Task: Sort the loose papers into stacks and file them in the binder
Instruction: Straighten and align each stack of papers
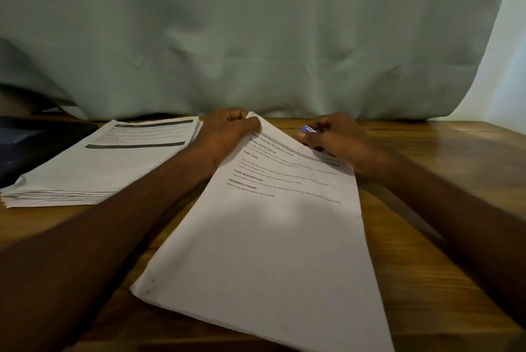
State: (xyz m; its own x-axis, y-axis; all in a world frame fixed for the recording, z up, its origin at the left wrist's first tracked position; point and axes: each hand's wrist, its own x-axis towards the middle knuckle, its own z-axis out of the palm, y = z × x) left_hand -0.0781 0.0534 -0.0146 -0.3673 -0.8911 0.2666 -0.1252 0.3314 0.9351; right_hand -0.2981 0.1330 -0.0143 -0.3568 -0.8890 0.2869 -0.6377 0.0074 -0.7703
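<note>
A pale green curtain (256, 32) hangs across the whole back of the scene, its hem falling to the far edge of a wooden table (444, 237) with a warm brown grain. On the table, in front of the person, lies a stack of white papers (273, 252) set at a slant, its near corner toward the lower left and its far end lifted off the pile. The top sheet carries black printed text with bold headings that read "TASK GOAL", "TASK DESCRIPTION" and "REQUIRED PROPS"; its lower half is blank, and a soft shadow falls across its middle. To the left, well apart from it, a second stack of papers (108, 160) lies flat, thicker, with its layered edges showing along the near side and two dark bars printed across its top page. Beyond that stack, at the left edge, sits a dark flat object (34, 143), too dim to tell what it is. The left hand (227, 132) pinches the far left corner of the top sheets, fingers curled round the edge. The right hand (333, 141) lies under the raised far right part of the sheets, fingers curled, one nail blue.
</note>
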